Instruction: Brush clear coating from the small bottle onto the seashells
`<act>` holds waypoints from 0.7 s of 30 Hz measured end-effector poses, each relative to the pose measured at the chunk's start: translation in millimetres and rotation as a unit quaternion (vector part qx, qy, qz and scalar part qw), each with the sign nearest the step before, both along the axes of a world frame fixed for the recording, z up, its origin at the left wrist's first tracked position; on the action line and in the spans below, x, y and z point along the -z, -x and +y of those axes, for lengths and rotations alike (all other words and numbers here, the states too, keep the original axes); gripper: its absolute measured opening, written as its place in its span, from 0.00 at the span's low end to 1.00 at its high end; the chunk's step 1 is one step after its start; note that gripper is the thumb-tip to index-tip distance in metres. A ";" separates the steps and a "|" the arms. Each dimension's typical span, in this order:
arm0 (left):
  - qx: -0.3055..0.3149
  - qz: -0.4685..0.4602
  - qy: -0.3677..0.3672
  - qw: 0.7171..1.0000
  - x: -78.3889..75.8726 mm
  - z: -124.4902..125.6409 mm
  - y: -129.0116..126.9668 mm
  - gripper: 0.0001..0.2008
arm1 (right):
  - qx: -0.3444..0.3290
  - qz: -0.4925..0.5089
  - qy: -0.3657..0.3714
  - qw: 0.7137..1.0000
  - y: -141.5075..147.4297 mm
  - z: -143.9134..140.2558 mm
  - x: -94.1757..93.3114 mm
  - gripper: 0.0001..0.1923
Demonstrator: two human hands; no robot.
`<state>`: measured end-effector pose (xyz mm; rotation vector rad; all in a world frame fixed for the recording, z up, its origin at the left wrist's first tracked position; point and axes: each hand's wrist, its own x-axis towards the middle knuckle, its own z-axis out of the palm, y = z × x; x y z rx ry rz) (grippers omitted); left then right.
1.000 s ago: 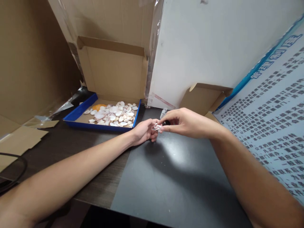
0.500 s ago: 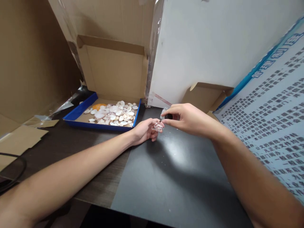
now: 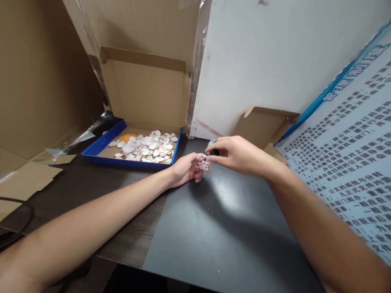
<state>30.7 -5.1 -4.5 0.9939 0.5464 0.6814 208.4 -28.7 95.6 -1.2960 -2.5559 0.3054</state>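
Observation:
My left hand is closed around a small white shell with reddish-brown markings, gripped at its edge over the grey mat. Just to the right, my right hand pinches a small black cap-like piece. Its fingertips come right up to the shell, and whatever tip the piece has is too small to make out. A small clear container shows behind the right fingertips, partly hidden by them.
A blue-edged cardboard box with its lid raised holds many white shells and an orange piece. Another opened cardboard box stands behind my right hand. Cardboard scraps and a black cable lie at left; a printed board leans at right.
My right hand has moved slightly left and down, bringing the black piece closer to the shell. The left hand stays almost still, holding the shell.

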 end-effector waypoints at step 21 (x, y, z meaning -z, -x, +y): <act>-0.003 0.005 0.002 1.000 0.6 1.5 0.7 0.07 | -0.006 0.011 0.039 0.999 -3.1 1.6 -1.1 0.17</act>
